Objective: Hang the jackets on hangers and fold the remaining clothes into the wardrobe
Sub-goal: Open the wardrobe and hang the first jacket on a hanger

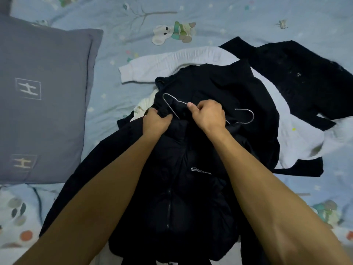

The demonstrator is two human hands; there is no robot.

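A person's two bare arms reach up from the bottom of the frame over a black jacket (183, 188) spread across the centre of a bed (248, 22) covered in a pale blue cartoon-print sheet. The left hand (155, 122), just left of centre, has its fingers curled tight into a bunch of the jacket's fabric near the collar. The right hand (208, 115), close beside it, pinches a thin metal hanger (172, 107) between thumb and fingers; one bent end of the wire shows to the left of the hand and its hook curves out to the right, all lying over the jacket's upper part. A small white logo sits on the jacket's chest, beside the zip. Beneath and above the jacket lies a white garment (172, 64), one sleeve stretching to the left. Another black garment (298, 73) is sprawled at the upper right. A grey pillow (44, 102) fills the left side.
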